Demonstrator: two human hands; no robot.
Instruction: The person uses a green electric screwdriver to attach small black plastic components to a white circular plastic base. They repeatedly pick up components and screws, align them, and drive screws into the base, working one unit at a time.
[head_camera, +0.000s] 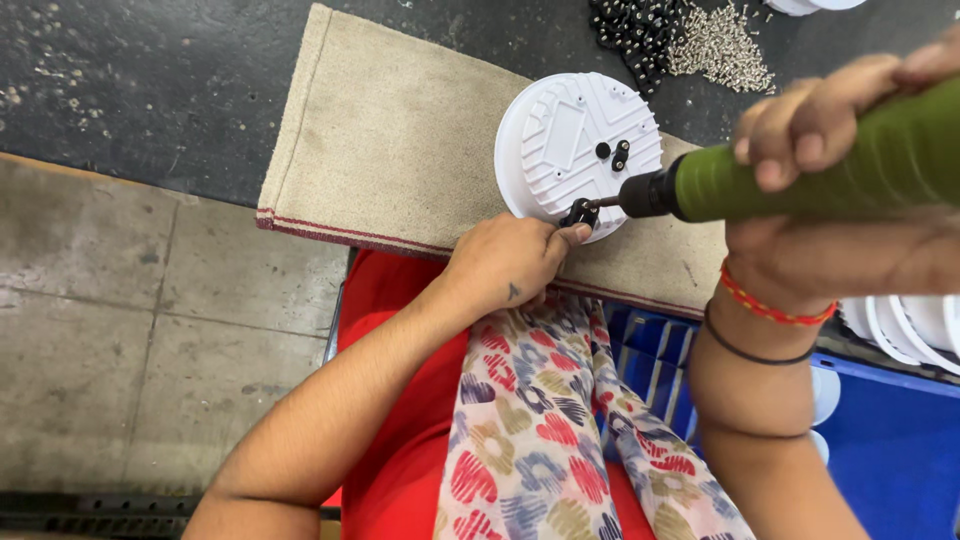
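A round white plastic disc with ribbed sections lies on a beige cloth mat. My left hand pinches a small black clip against the disc's near rim. My right hand grips a green powered screwdriver, whose black tip touches the clip. Two more small black parts sit near the disc's centre.
A heap of black clips and a heap of small silver screws lie at the far edge of the dark worktop. A blue crate with white discs stands at the right. Grey floor tiles show at left.
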